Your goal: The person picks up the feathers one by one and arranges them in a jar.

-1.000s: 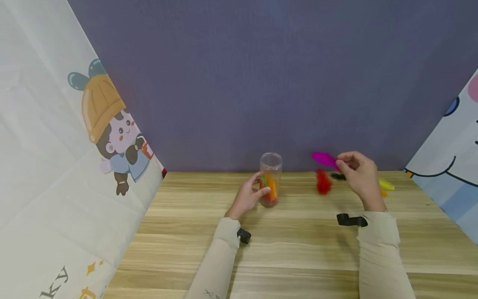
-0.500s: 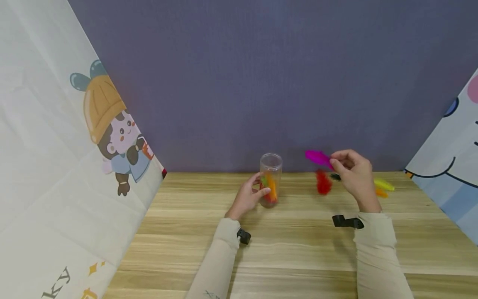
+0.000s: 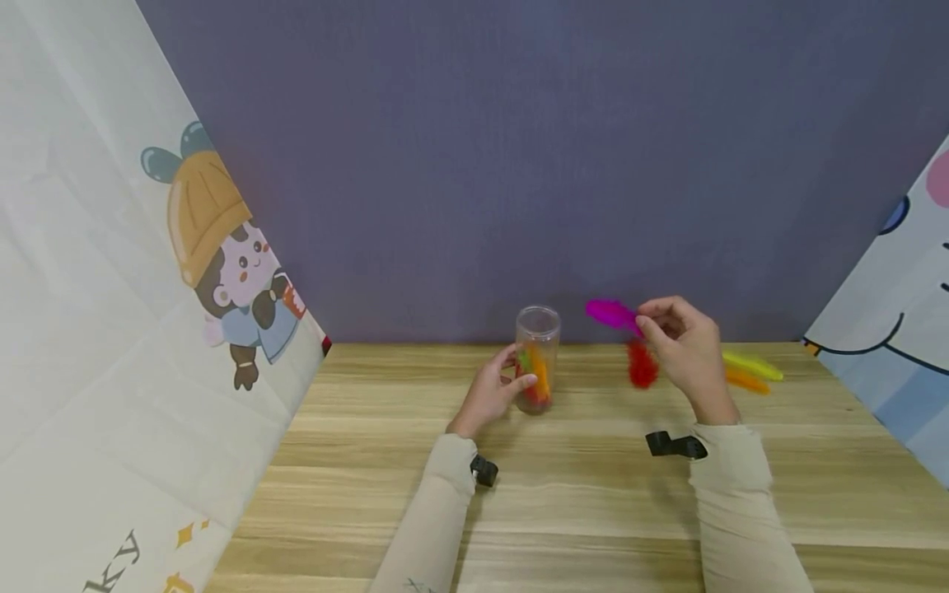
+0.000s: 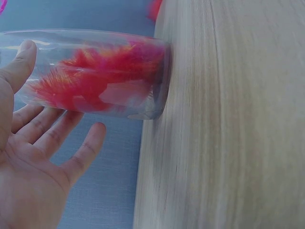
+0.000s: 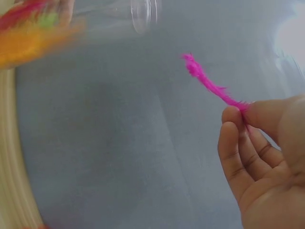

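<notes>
A clear, open-topped cylindrical jar [image 3: 539,325] stands upright on the table near the back wall. Inside it are red, orange and green feathers [image 4: 102,71]. My left hand [image 3: 489,391] holds the jar, thumb on the near side and fingers on the other, with the little finger off the glass in the left wrist view. Between thumb and fingertips my right hand [image 3: 685,350] pinches a magenta feather [image 3: 610,313] by its thin end. The feather hangs in the air right of the jar, its tip pointing left toward it. Below it a fluffy red feather [image 3: 642,365] lies on the table.
Yellow [image 3: 752,366] and orange [image 3: 747,380] feathers lie on the table right of my right hand, partly hidden by it. A grey-blue wall [image 3: 474,165] rises behind the wooden table [image 3: 578,511]. Printed white sheets [image 3: 89,329] hang at both sides.
My right hand has moved left with the magenta feather, nearer the jar. It now covers the dark feather and shows more of the yellow and orange ones. The left hand and jar stay put.
</notes>
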`<state>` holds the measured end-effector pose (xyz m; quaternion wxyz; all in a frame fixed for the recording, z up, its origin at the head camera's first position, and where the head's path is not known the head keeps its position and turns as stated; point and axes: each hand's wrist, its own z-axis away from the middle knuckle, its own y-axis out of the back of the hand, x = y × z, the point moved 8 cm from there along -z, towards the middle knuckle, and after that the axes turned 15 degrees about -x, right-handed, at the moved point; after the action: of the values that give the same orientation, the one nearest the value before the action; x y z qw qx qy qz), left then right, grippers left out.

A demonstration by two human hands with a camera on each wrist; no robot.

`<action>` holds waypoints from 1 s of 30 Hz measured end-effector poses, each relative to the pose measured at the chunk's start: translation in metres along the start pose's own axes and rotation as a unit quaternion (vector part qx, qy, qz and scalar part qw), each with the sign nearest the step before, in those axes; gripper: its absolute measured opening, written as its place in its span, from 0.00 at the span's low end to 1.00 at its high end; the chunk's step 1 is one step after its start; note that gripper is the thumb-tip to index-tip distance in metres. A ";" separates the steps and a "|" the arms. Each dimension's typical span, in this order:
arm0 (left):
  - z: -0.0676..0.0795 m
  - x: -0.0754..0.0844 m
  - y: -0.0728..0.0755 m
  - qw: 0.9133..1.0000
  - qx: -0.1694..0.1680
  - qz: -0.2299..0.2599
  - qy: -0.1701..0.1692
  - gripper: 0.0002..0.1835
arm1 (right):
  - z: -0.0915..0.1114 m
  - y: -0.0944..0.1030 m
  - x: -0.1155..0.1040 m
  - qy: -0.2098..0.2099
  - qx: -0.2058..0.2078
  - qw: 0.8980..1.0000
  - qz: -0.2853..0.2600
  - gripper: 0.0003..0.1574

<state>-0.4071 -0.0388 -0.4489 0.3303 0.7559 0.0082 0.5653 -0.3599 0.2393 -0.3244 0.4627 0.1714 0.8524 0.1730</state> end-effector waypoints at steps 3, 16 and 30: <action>0.000 0.000 0.000 1.000 0.001 0.000 0.000 0.35 | 0.000 -0.003 -0.004 0.016 0.008 1.000 0.007 0.08; 0.001 0.003 0.000 1.000 0.002 -0.005 -0.002 0.35 | -0.002 -0.025 -0.023 0.051 0.001 0.999 0.010 0.07; 0.000 0.000 -0.002 1.000 0.002 0.000 -0.004 0.34 | -0.005 -0.053 -0.024 0.003 -0.043 0.995 -0.092 0.11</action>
<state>-0.4068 -0.0377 -0.4500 0.3289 0.7588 0.0086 0.5622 -0.3594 0.1815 -0.3283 0.4814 0.0716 0.8575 0.1667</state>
